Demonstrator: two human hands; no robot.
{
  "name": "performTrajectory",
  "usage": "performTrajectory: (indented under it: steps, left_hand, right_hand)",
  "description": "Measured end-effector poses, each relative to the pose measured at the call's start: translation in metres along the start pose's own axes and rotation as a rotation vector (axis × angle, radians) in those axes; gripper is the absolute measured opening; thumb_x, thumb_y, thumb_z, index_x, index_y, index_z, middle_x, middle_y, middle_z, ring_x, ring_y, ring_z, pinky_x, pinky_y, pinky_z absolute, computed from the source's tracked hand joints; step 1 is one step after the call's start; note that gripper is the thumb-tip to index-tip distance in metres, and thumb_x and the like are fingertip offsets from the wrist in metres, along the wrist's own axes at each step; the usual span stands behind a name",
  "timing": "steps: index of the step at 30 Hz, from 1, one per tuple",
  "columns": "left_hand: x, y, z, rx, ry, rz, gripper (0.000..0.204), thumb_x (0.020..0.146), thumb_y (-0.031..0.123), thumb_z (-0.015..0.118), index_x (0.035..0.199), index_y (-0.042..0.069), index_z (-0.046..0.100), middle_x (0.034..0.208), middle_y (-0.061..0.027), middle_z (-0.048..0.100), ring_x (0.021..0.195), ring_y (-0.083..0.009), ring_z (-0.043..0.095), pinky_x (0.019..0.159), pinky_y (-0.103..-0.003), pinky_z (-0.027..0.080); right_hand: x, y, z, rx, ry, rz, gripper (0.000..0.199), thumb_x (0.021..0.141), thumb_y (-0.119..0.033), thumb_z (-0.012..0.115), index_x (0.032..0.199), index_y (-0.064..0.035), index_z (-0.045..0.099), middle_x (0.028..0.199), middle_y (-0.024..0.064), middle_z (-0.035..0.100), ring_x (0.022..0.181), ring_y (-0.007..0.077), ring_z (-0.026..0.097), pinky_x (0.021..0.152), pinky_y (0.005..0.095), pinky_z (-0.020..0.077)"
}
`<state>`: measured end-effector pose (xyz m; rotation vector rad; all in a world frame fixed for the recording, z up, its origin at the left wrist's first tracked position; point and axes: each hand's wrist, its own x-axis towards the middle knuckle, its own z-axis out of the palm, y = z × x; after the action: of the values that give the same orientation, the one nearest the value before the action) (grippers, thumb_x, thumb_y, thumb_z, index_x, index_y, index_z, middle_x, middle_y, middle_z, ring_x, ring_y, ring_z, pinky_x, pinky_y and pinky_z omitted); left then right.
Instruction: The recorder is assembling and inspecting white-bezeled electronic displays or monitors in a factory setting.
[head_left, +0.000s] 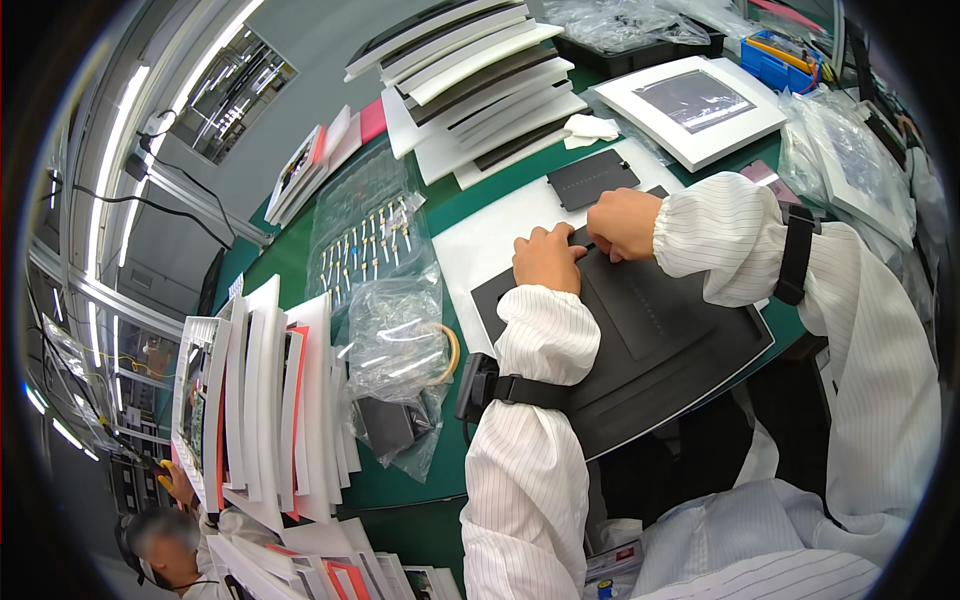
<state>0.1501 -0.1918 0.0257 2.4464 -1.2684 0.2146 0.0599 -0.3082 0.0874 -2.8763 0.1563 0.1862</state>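
Hands are meeting at the upper edge of a dark grey foam tray (650,340) lying on the green surface (300,250) in front of the person. The left hand (547,258) is resting on the tray with fingers curled shut, and the right hand (622,222), just at its two o'clock, is pinching something too small to identify. Clear plastic bags (385,290) are lying at nine o'clock of the tray, and stacked white boards (480,70) are sitting at twelve o'clock.
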Motion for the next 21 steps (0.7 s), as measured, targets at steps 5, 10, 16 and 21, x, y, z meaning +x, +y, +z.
performTrajectory:
  steps: [5, 10, 16, 21]
  left_hand:
    - [-0.002, 0.002, -0.001, 0.008, -0.017, -0.012, 0.027, 0.074, 0.021, 0.068, 0.099, 0.014, 0.064, 0.085, -0.0127, 0.061, 0.079, -0.0304, 0.056, 0.072, -0.035, 0.046]
    - [-0.003, 0.008, -0.002, 0.019, -0.038, -0.051, 0.027, 0.075, 0.021, 0.067, 0.101, 0.015, 0.064, 0.087, -0.0118, 0.061, 0.082, -0.0297, 0.056, 0.074, -0.035, 0.046]
    - [-0.002, 0.009, -0.004, 0.035, -0.048, -0.051, 0.027, 0.075, 0.022, 0.067, 0.101, 0.016, 0.063, 0.088, -0.0111, 0.061, 0.083, -0.0299, 0.056, 0.073, -0.036, 0.047]
    - [-0.001, 0.006, -0.003, 0.008, -0.041, -0.057, 0.027, 0.075, 0.022, 0.068, 0.100, 0.015, 0.064, 0.086, -0.0118, 0.061, 0.081, -0.0303, 0.056, 0.073, -0.036, 0.047]
  right_hand:
    - [0.006, 0.005, -0.003, 0.043, -0.058, 0.039, 0.006, 0.062, -0.004, 0.069, 0.066, -0.0029, 0.064, 0.067, 0.0112, 0.064, 0.068, 0.0253, 0.063, 0.059, 0.0337, 0.0491]
    - [0.011, 0.015, -0.002, 0.132, -0.159, 0.044, 0.011, 0.061, -0.009, 0.072, 0.069, -0.0030, 0.066, 0.067, 0.0097, 0.064, 0.066, 0.0224, 0.063, 0.058, 0.0328, 0.0487]
    - [0.011, 0.016, -0.004, 0.149, -0.181, 0.037, 0.012, 0.061, -0.009, 0.072, 0.069, -0.0031, 0.066, 0.067, 0.0094, 0.064, 0.065, 0.0215, 0.063, 0.057, 0.0326, 0.0484]
    - [0.004, 0.011, 0.000, 0.184, -0.094, 0.041, 0.014, 0.060, -0.006, 0.072, 0.072, -0.0018, 0.065, 0.070, 0.0096, 0.065, 0.068, 0.0226, 0.063, 0.061, 0.0327, 0.0488]
